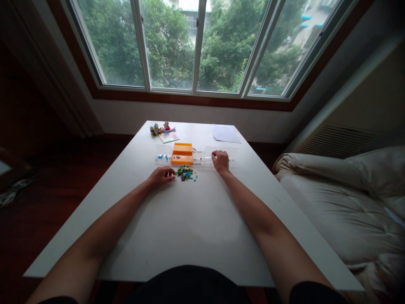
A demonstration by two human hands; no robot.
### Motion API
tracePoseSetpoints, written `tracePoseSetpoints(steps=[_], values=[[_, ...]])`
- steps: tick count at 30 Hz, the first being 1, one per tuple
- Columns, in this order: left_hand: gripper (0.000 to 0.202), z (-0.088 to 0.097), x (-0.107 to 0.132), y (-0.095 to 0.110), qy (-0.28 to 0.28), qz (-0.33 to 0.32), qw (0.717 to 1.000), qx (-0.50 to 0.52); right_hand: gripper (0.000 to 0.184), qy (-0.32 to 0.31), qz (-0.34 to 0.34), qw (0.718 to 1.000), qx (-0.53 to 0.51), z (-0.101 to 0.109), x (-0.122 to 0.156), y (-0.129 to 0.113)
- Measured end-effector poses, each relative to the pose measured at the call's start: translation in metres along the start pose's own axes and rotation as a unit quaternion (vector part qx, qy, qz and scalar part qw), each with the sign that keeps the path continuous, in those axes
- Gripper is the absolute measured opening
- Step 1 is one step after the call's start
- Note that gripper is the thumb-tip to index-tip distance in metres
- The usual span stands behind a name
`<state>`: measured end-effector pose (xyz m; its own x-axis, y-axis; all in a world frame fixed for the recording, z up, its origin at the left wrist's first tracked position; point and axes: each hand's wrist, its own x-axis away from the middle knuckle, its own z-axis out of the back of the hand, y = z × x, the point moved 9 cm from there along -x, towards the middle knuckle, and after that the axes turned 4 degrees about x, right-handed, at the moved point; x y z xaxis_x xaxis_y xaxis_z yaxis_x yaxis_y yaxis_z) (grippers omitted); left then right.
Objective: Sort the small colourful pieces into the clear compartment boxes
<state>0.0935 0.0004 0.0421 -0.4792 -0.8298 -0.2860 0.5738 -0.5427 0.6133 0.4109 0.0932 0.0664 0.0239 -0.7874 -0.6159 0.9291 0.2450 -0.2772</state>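
Observation:
A heap of tiny multicoloured building bricks lies mid-table. Beside its left edge rests my left hand, fingers loosely bent and a little apart, with nothing visible in them. My right hand is over a clear plastic box on the right; its thumb and fingers are drawn together, and whatever they may hold is too small to make out. Between the hands, behind the heap, stands an open orange case with a few dark pieces inside. Blue pieces lie in another clear box to its left.
At the back left of the white table are small colourful brick figures and a pastel booklet. White papers lie at the back right. A pale sofa stands to the right, and a window is ahead.

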Motion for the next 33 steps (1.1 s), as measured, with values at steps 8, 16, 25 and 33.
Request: tracePoseSetpoints(steps=[8, 16, 25, 33], values=[[0.015, -0.006, -0.008, 0.01, 0.013, -0.004, 0.999, -0.03, 0.016, -0.046, 0.094, 0.993, -0.052, 0.003, 0.017, -0.03], [0.014, -0.017, -0.021, 0.031, 0.039, -0.032, 0.993, -0.111, 0.014, -0.066, 0.135, 0.98, -0.131, 0.008, 0.041, -0.051], [0.014, -0.055, -0.047, 0.084, -0.029, -0.11, 0.977, -0.181, 0.014, -0.061, 0.083, 0.983, -0.153, 0.007, 0.045, -0.036], [0.013, -0.071, -0.065, 0.089, -0.049, -0.11, 0.976, -0.182, 0.014, -0.078, 0.075, 0.982, -0.153, 0.009, 0.048, -0.038]])
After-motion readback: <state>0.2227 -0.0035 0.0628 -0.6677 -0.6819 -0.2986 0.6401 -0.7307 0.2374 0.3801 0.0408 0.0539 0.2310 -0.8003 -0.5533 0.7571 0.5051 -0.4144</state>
